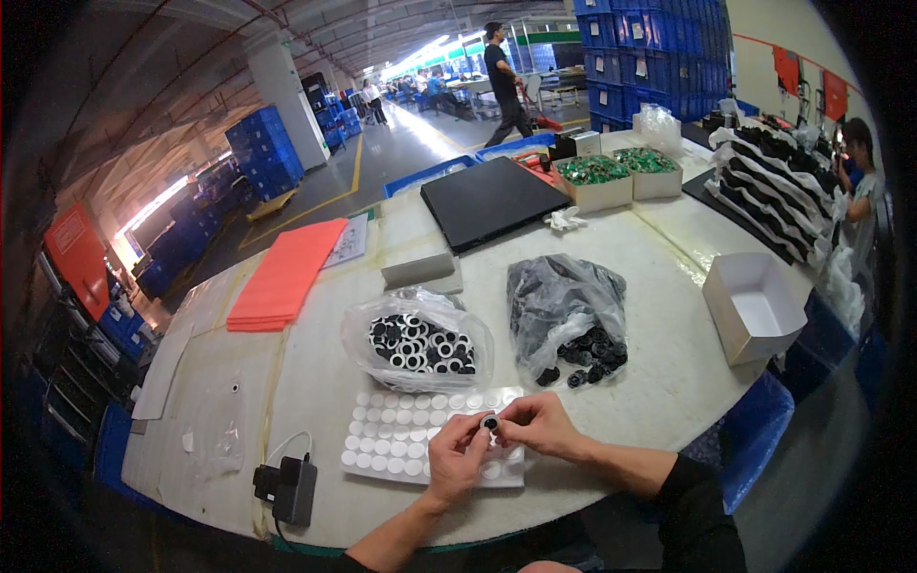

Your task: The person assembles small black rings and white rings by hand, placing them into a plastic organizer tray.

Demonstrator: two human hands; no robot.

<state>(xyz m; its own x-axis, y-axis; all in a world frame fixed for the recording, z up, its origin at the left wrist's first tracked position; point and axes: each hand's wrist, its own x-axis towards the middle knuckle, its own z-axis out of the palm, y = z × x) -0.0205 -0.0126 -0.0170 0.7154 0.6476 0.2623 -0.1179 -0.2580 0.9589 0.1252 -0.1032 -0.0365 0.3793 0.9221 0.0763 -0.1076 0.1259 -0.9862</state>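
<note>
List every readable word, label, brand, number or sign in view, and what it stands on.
Nothing is legible enough to quote.
White printed paper sheet beside the flat orange-red stack: too small.
Large red panel, far left: too blurred.
White labels on stacked blue plastic bins: too small.
Small round black-and-white piece in the fingers: no lettering discernible.

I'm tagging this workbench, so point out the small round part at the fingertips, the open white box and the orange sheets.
Small round part (490, 422), head view: its dark centre.
Open white box (762, 300), head view: its inner surface.
Orange sheets (285, 277), head view: top sheet's middle.
</note>
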